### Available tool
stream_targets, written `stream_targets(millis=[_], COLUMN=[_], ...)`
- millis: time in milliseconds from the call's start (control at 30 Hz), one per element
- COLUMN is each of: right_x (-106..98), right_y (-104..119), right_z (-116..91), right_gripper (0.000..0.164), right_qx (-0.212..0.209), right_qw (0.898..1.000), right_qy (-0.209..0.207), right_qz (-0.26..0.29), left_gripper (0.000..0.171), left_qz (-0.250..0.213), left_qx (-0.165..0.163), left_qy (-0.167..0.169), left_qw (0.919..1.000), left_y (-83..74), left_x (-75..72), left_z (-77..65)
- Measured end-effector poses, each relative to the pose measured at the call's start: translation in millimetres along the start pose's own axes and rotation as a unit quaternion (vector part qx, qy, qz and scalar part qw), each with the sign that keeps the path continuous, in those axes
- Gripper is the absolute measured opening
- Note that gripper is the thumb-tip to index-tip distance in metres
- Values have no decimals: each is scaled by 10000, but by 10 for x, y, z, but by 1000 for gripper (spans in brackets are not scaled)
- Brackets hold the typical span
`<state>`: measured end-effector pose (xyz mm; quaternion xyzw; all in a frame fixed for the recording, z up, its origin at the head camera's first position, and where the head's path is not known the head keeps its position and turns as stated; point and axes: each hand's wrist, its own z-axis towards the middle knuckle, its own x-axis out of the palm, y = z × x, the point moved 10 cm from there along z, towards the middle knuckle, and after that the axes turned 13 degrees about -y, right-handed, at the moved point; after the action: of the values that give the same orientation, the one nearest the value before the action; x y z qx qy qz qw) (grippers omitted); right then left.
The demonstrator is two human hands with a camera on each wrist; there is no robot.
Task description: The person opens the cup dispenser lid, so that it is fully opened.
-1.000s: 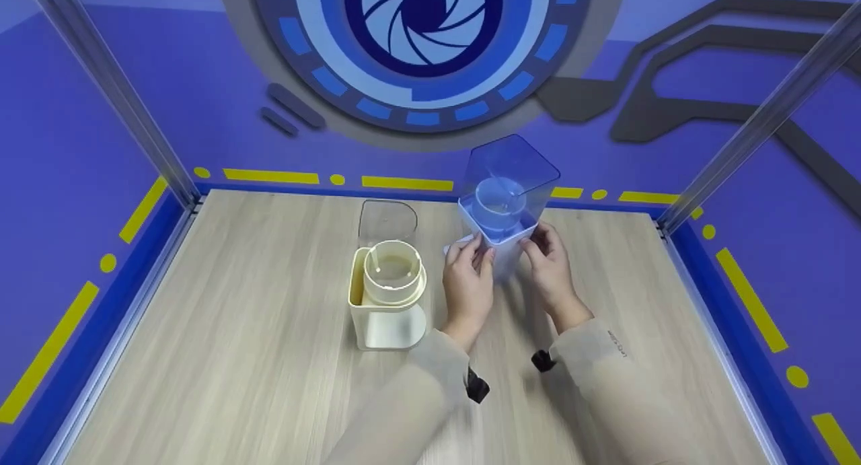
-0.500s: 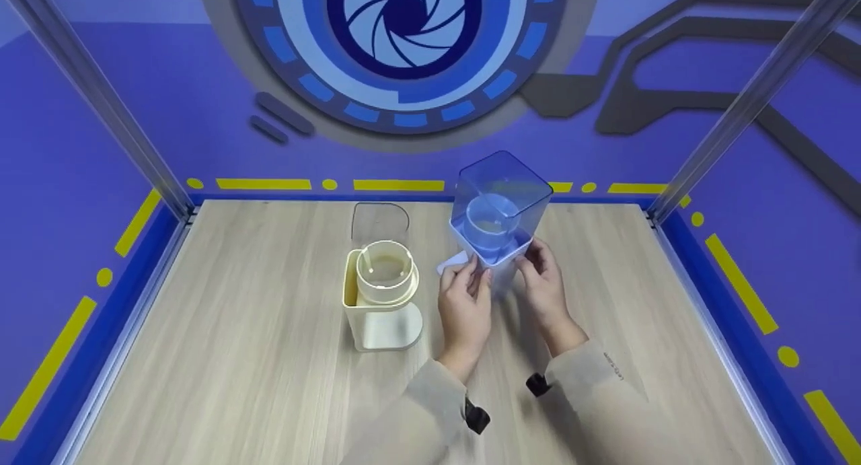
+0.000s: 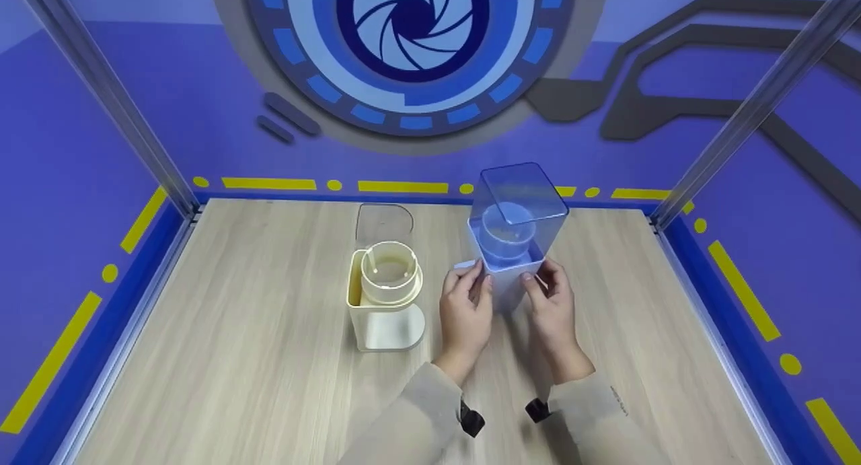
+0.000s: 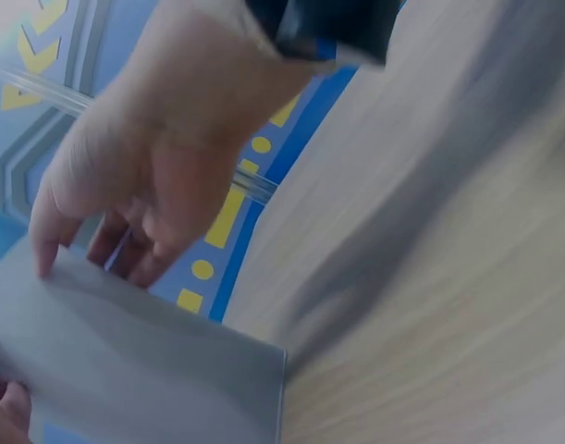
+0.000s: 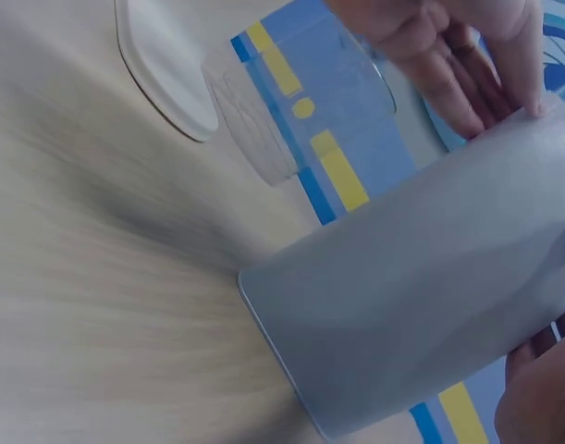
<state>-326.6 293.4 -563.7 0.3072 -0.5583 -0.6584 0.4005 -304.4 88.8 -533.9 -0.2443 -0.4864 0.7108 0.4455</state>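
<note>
A box-shaped blue stand [image 3: 514, 276] has a clear blue cover [image 3: 528, 182] over a round blue cup [image 3: 508, 226]. My left hand [image 3: 465, 317] grips its left side just under the rim. On the other side my right hand [image 3: 555, 310] holds it, thumb on the front face. In the left wrist view the right hand [image 4: 153, 166] is large and the left hand [image 4: 5, 412] shows at the corner. The right wrist view has the pale front face [image 5: 402, 277] between both hands. I cannot tell whether the stand's bottom touches the table.
Left of my hands stands a similar cream stand [image 3: 360, 327] with a cream cup [image 3: 390, 276] on top and a clear grey cover [image 3: 385, 226] behind it. Silver posts [image 3: 753, 108] and blue walls border the wooden table [image 3: 255, 357].
Both hands have brought the blue stand nearer to me and turned it slightly, so its front face shows more. The cream stand stays put; the head view has shifted a little.
</note>
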Motion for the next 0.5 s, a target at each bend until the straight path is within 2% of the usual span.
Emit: stream_targets(millis=[133, 267, 400, 500], right_x=[-79, -148, -185, -164], right_y=[52, 101, 125, 117], right_z=[-64, -168, -370, -536], right_gripper=[46, 46, 51, 60], right_qx=[-54, -70, -20, 28], right_qw=[9997, 9981, 9959, 9958], right_qy=[-245, -602, -890, -884], right_qz=[-8, 52, 186, 237], left_gripper=[28, 27, 26, 27], left_qz=[-38, -40, 86, 169], left_qx=[-14, -91, -8, 62], left_qy=[54, 278, 496, 583], left_qw=[10000, 9996, 9987, 9981], left_y=[58, 102, 128, 150], left_x=[6, 45, 96, 117], left_z=[21, 50, 97, 144])
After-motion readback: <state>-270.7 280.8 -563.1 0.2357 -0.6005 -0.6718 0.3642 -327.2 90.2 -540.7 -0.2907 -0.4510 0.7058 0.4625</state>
